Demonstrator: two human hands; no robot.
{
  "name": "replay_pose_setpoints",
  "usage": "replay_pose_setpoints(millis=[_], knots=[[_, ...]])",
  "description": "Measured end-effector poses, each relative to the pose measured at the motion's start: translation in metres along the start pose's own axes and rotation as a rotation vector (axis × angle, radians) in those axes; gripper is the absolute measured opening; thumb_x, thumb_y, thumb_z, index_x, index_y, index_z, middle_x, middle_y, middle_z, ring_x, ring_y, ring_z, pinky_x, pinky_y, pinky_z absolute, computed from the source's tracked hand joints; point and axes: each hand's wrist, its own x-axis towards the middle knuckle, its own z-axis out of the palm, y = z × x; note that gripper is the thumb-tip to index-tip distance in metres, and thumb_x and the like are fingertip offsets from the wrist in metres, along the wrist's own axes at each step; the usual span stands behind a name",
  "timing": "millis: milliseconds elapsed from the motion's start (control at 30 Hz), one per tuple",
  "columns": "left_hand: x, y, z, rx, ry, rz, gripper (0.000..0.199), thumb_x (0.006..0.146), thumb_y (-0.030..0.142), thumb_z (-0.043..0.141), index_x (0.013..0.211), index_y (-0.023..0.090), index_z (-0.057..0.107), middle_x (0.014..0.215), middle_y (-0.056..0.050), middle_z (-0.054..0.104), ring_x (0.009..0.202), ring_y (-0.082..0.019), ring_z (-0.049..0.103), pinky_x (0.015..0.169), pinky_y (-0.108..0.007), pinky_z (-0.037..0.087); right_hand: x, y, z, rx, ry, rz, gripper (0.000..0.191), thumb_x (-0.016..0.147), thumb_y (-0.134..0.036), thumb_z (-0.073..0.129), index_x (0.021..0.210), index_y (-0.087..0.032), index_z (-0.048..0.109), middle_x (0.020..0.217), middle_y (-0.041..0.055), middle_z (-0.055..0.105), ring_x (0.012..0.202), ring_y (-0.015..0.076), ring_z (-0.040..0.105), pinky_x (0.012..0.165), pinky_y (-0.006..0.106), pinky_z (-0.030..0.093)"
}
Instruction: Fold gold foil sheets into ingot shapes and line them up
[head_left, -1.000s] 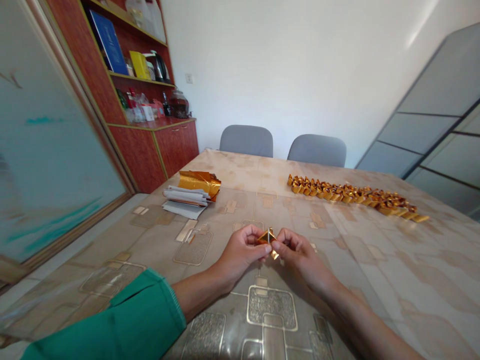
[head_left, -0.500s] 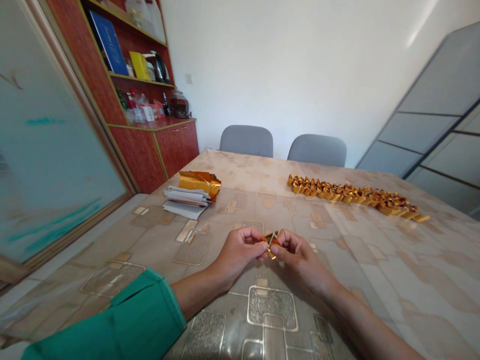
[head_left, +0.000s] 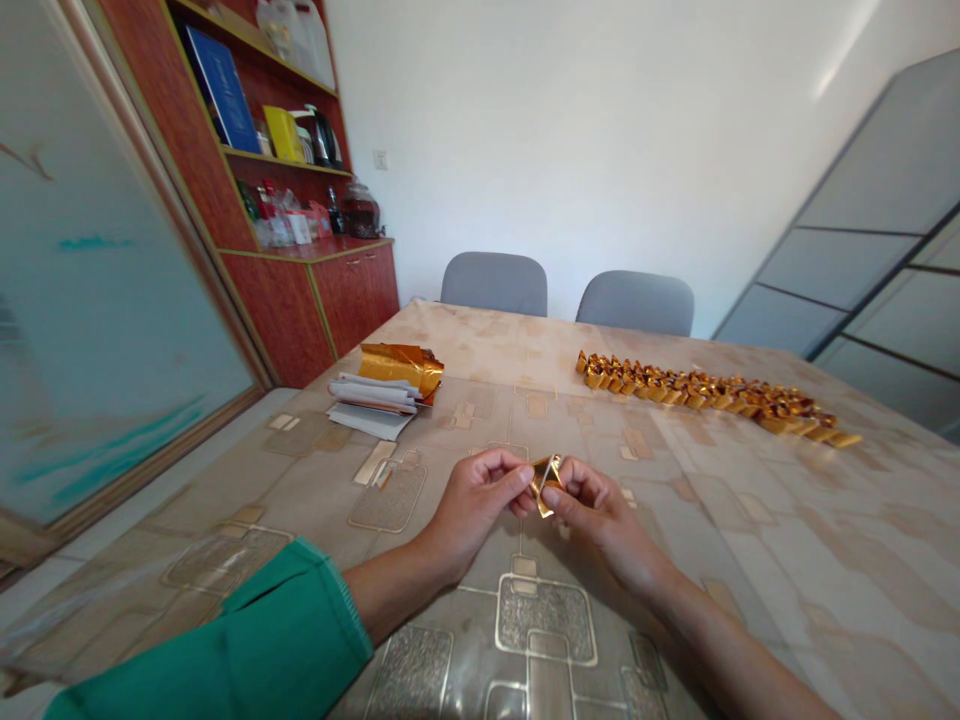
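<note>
Between both hands, just above the table, is a small folded piece of gold foil paper (head_left: 545, 482), shiny with a pale edge showing. My left hand (head_left: 486, 492) pinches its left side between thumb and fingers. On the right side, my right hand (head_left: 596, 505) grips it, the thumb pressed on the near face and the fingers curled behind. Far right on the table lie rows of folded gold foil pieces (head_left: 697, 388). To the left, gold foil sheets (head_left: 397, 368) lie curled behind a stack of whitish paper sheets (head_left: 373, 403).
The table (head_left: 450, 335) has a patterned, glossy cover. Two grey chairs (head_left: 495, 283) stand at its far edge. A red-brown cabinet (head_left: 315, 290) with shelves is at the back left, beside a frosted glass door (head_left: 97, 300). Grey panelled furniture (head_left: 862, 210) stands at the right.
My left thumb has shifted up along the foil paper, and the piece has tilted so more of its gold face shows. Both hands keep hold of it.
</note>
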Motion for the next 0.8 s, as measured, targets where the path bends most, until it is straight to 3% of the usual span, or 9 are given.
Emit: replay_pose_setpoints(millis=[100, 200, 400, 800], knots=[[0.000, -0.001, 0.000, -0.060, -0.003, -0.033, 0.032, 0.078, 0.044, 0.073, 0.086, 0.014, 0.069, 0.071, -0.003, 0.067, 0.062, -0.013, 0.061, 0.057, -0.023, 0.047, 0.000, 0.001, 0.000, 0.013, 0.026, 0.016, 0.035, 0.080, -0.052, 0.072, 0.072, -0.023, 0.054, 0.067, -0.0022, 0.051, 0.060, 0.0146, 0.039, 0.057, 0.029, 0.030], [-0.002, 0.001, 0.002, -0.073, 0.061, 0.029, 0.031, 0.080, 0.040, 0.071, 0.097, 0.015, 0.067, 0.084, -0.003, 0.069, 0.065, -0.012, 0.062, 0.057, -0.022, 0.048, 0.001, 0.001, 0.000, 0.005, 0.069, 0.030, 0.036, 0.079, -0.055, 0.072, 0.077, -0.024, 0.056, 0.068, -0.0027, 0.049, 0.058, 0.0136, 0.037, 0.056, 0.028, 0.030], [-0.007, 0.007, 0.007, 0.066, 0.096, 0.140, 0.014, 0.077, 0.028, 0.070, 0.077, 0.015, 0.064, 0.062, 0.002, 0.061, 0.056, -0.011, 0.056, 0.055, -0.021, 0.047, -0.001, -0.001, 0.003, -0.014, 0.074, 0.017, 0.036, 0.083, -0.056, 0.068, 0.078, -0.023, 0.054, 0.063, -0.0039, 0.048, 0.059, 0.0141, 0.039, 0.057, 0.028, 0.032], [-0.006, -0.001, 0.005, 0.141, 0.071, 0.206, 0.012, 0.077, 0.026, 0.069, 0.076, 0.014, 0.064, 0.062, 0.002, 0.061, 0.054, -0.010, 0.054, 0.053, -0.021, 0.043, -0.007, -0.004, 0.013, -0.035, 0.061, -0.022, 0.029, 0.088, -0.051, 0.065, 0.081, -0.023, 0.057, 0.070, -0.0026, 0.056, 0.068, 0.0157, 0.051, 0.065, 0.028, 0.040]])
